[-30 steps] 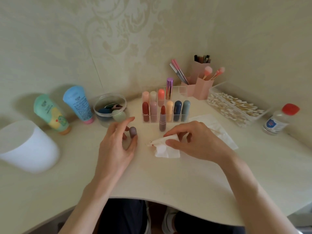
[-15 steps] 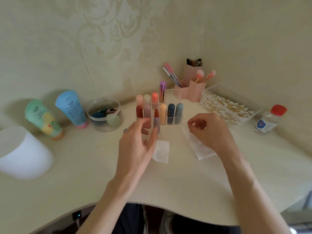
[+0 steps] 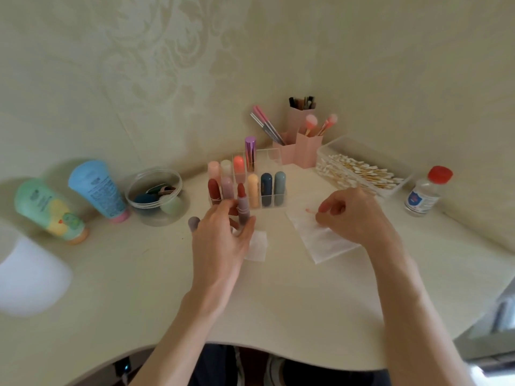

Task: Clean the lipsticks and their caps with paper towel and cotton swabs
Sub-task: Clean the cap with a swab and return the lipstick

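An uncapped lipstick [image 3: 243,208] with a mauve body and a red bullet stands upright in front of the clear organiser [image 3: 281,203]. My left hand [image 3: 223,240] has thumb and fingers curled round its lower body. Its mauve cap [image 3: 194,222] stands on the table just left of that hand. My right hand [image 3: 354,218] pinches a cotton swab [image 3: 310,210] whose pink-stained tip points left, above a flat paper towel [image 3: 320,243]. A small folded piece of towel [image 3: 257,246] lies between my hands.
The organiser holds several capped lipsticks. Behind it stand a pink brush holder [image 3: 302,149] and a clear box of cotton swabs [image 3: 362,174]. A red-capped bottle [image 3: 423,193] is far right. A clear jar [image 3: 156,196], two tubes and a white cup [image 3: 30,274] stand left.
My right hand let go of the folded towel piece, moved right over the flat towel and now pinches a swab. My left hand left the cap and reached the uncapped lipstick.
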`<state>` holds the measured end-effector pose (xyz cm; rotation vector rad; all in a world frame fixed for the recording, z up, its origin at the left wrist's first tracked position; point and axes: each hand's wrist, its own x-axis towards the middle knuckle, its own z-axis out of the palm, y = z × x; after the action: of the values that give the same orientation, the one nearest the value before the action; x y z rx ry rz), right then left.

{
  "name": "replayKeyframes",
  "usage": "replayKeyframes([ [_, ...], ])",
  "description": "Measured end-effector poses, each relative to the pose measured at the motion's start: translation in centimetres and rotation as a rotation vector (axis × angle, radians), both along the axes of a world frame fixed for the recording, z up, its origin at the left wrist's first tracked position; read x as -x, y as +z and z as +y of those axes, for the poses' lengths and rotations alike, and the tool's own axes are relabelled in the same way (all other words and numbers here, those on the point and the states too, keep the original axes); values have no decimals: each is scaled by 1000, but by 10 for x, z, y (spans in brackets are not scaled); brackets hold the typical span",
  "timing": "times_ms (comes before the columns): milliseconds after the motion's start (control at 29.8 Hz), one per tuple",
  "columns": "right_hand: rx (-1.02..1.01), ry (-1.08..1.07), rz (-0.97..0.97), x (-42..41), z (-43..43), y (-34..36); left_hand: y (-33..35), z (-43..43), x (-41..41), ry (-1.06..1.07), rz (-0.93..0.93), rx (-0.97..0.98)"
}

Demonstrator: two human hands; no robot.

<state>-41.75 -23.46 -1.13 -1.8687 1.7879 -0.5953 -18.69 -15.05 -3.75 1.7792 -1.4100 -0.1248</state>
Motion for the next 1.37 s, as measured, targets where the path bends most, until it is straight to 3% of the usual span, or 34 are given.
replayKeyframes([
  [134,38,66,-16,5,-3,-2,1,0,1,4,5,34],
  [268,175,223,-222,-4,0,4,11,6,-4,-67,49,88],
  [436,279,553,-444,-31,19,18,27,21,-15,-272,320,68],
  [603,300,589,-625,-47,30,16,25,31,-29,-461,619,-14],
  [1140,285,601,-546,-68,39,5,9,29,-30,-495,849,21],
  [1374,180,607,-560,-72,42,3,6,31,-33,-542,808,-3],
])
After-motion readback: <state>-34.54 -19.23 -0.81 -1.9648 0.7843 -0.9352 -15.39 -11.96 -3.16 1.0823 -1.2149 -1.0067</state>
